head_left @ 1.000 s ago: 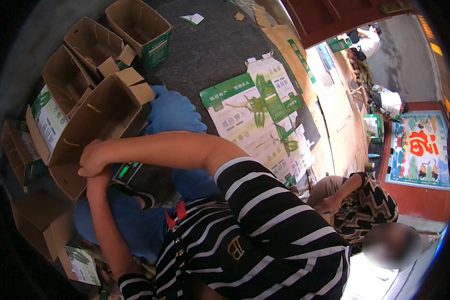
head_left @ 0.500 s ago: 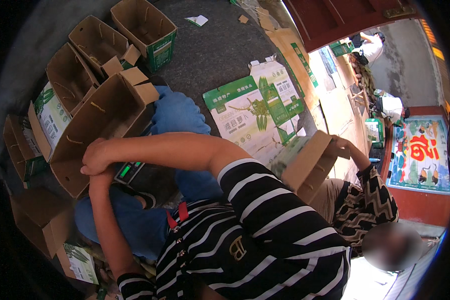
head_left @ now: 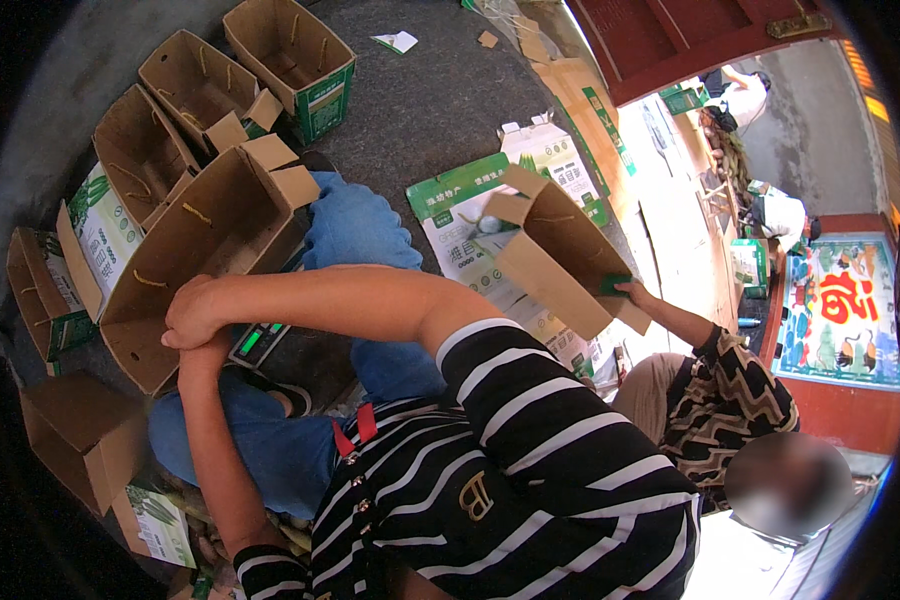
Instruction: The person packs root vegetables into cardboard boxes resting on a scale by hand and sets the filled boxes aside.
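My right hand (head_left: 188,315) reaches across my body, its fingers curled on the near rim of a large open cardboard box (head_left: 195,255) lying across my blue-jeaned knees. My left hand (head_left: 207,358) comes up from below and sits tucked under the right wrist, its fingers hidden. A small device with a green display (head_left: 260,342) lies just beside both hands. The box is brown inside, with green print on its outside.
Several open cartons (head_left: 290,50) stand in a row at the upper left, and more (head_left: 80,435) at the lower left. Flat printed box blanks (head_left: 460,215) lie on the dark ground. A seated co-worker's hand (head_left: 632,292) holds up another folded carton (head_left: 555,255) at right.
The co-worker has lifted a folded carton up and leftward, where only flat blanks showed a second ago. My hands stay on the box rim, hardly moved.
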The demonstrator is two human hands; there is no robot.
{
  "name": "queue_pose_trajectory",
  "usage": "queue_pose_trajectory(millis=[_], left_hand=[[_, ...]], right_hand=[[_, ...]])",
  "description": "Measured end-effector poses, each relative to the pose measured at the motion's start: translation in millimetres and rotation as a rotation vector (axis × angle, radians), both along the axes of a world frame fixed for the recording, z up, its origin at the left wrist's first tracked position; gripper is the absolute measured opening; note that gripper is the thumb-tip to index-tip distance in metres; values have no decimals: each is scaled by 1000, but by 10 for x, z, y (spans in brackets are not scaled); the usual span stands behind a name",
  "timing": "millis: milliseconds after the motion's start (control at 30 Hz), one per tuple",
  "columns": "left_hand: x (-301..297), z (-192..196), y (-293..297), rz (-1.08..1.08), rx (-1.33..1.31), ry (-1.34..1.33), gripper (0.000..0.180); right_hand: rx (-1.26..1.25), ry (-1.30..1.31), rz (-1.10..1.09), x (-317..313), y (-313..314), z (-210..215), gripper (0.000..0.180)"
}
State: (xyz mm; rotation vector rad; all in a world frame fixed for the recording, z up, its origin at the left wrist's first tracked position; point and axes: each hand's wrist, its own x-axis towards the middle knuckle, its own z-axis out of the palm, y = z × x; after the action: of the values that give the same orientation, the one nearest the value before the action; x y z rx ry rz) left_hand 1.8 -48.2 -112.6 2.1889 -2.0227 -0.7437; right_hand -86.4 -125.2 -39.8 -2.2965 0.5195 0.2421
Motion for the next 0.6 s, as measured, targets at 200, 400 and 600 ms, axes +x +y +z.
queue_pose_trajectory(millis=[200, 400, 600], left_hand=[[-18, 56, 4, 5, -12, -10, 34], [-40, 44, -10, -39, 62, -70, 35], [-24, 12, 10, -6, 22, -16, 34]], right_hand=[[31, -1, -13, 1, -2, -7, 52], [55, 2, -10, -4, -13, -33, 54], [47, 1, -10, 13, -7, -63, 53]])
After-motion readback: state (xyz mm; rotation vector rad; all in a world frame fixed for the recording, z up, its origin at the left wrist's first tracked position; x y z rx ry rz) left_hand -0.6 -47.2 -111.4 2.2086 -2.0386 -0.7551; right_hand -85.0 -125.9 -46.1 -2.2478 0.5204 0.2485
